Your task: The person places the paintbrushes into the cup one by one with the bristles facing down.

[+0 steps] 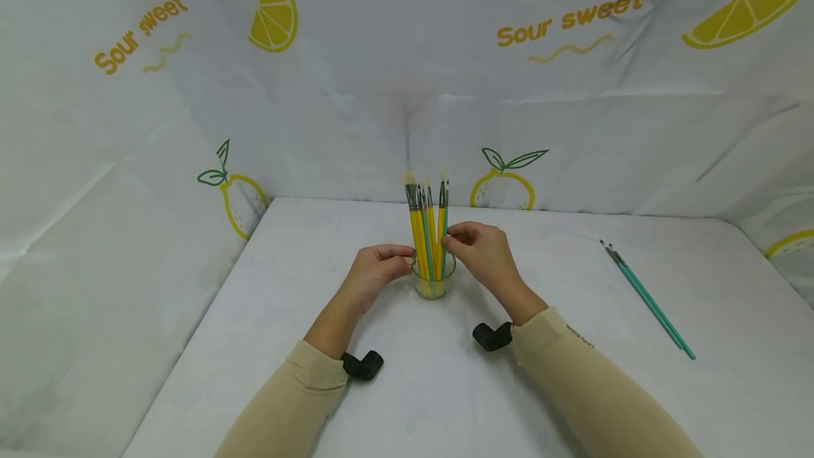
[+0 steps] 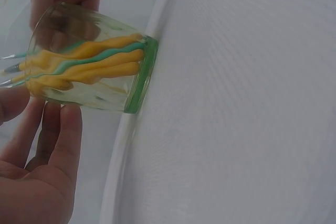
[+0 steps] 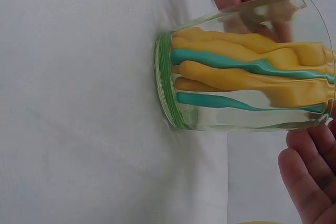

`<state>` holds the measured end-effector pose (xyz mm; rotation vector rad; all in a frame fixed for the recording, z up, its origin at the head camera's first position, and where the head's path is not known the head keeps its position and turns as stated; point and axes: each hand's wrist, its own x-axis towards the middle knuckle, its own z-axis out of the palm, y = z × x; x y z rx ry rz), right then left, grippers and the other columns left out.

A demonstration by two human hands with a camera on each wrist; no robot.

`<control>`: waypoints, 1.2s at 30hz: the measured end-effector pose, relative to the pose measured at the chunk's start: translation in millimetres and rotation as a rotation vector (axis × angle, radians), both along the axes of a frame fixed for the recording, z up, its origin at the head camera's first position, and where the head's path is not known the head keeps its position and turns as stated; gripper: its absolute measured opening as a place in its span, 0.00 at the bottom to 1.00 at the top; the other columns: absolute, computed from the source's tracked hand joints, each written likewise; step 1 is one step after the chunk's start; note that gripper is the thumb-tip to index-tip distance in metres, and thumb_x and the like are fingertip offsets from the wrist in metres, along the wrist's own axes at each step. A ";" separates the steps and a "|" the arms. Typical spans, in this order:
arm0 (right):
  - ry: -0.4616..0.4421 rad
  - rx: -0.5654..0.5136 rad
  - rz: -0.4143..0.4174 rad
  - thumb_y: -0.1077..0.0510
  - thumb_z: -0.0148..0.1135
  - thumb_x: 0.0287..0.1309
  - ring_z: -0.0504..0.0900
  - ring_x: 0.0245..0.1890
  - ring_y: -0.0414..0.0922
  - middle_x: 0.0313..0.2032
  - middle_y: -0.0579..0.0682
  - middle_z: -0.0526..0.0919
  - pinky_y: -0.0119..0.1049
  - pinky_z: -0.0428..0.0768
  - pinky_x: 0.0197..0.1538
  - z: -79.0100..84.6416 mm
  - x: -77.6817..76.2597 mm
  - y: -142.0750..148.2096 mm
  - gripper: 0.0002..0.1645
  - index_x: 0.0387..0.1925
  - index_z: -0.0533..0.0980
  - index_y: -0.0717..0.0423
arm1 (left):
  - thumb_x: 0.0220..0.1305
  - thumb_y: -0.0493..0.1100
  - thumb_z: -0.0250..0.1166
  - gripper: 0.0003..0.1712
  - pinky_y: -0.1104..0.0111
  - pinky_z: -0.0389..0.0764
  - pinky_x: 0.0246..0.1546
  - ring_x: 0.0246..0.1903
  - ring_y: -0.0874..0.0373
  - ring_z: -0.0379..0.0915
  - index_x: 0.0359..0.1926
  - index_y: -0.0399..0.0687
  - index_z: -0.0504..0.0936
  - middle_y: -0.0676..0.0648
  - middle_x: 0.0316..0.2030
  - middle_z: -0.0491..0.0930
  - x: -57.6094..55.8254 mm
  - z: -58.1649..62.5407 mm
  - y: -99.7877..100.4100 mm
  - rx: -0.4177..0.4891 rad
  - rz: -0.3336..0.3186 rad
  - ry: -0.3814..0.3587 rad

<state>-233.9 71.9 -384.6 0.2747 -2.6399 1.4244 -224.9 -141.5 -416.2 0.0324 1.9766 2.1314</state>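
Note:
In the head view a clear glass (image 1: 435,290) with a green-tinted base stands upright on the table. Several yellow and teal paintbrushes (image 1: 420,232) lean in it, bristles up. My left hand (image 1: 375,274) holds the glass at its left side, thumb and fingertips at the rim; the left wrist view shows those fingers (image 2: 68,129) against the wall. On the other side my right hand (image 1: 486,253) pinches a teal paintbrush (image 1: 446,214) just above the rim. The right wrist view shows the handle ends (image 3: 189,99) down in the glass, while the pinching fingertips are hidden there.
Two teal paintbrushes (image 1: 649,302) lie side by side on the right of the white-covered table (image 1: 407,401). A white cloth wall (image 1: 381,90) with lemon prints rises at the table's back edge. Black wrist mounts (image 1: 364,366) stick out below both sleeves.

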 end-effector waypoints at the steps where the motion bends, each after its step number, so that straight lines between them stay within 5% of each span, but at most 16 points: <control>1: 0.003 0.010 -0.002 0.48 0.63 0.56 0.80 0.34 0.41 0.33 0.44 0.85 0.36 0.80 0.36 0.3 0.0 0.4 0.14 0.40 0.81 0.50 | 0.57 0.35 0.60 0.15 0.64 0.79 0.51 0.43 0.56 0.80 0.46 0.39 0.83 0.45 0.49 0.81 -0.1 0.0 0.0 -0.001 0.001 -0.001; 11: -0.029 0.020 -0.009 0.39 0.59 0.57 0.83 0.37 0.45 0.37 0.48 0.86 0.38 0.81 0.37 7.4 0.8 24.4 0.20 0.43 0.81 0.46 | 0.57 0.36 0.61 0.15 0.65 0.79 0.51 0.42 0.57 0.80 0.47 0.39 0.83 0.45 0.49 0.80 0.7 -0.4 -0.4 -0.022 -0.009 0.004; 20: -0.059 0.192 -0.083 0.33 0.54 0.57 0.80 0.40 0.45 0.41 0.48 0.84 0.40 0.79 0.40 16.9 -3.8 76.1 0.28 0.47 0.79 0.47 | 0.57 0.35 0.61 0.15 0.65 0.79 0.51 0.41 0.56 0.80 0.46 0.38 0.83 0.44 0.49 0.80 -0.3 0.9 -0.3 0.003 -0.004 -0.007; 28: -0.236 0.320 -0.075 0.28 0.48 0.56 0.72 0.55 0.56 0.57 0.58 0.73 0.52 0.75 0.49 32.2 -2.6 144.6 0.42 0.60 0.70 0.54 | 0.57 0.35 0.61 0.15 0.65 0.79 0.51 0.41 0.56 0.80 0.45 0.38 0.83 0.45 0.49 0.80 -1.4 2.1 0.1 0.005 0.016 -0.027; 36: -0.450 0.414 -0.129 0.24 0.45 0.55 0.71 0.52 0.62 0.59 0.68 0.66 0.50 0.76 0.44 30.3 11.0 227.3 0.53 0.63 0.62 0.64 | 0.58 0.35 0.61 0.15 0.65 0.79 0.50 0.42 0.55 0.80 0.46 0.37 0.82 0.44 0.49 0.79 -1.8 1.4 1.8 0.020 0.004 -0.038</control>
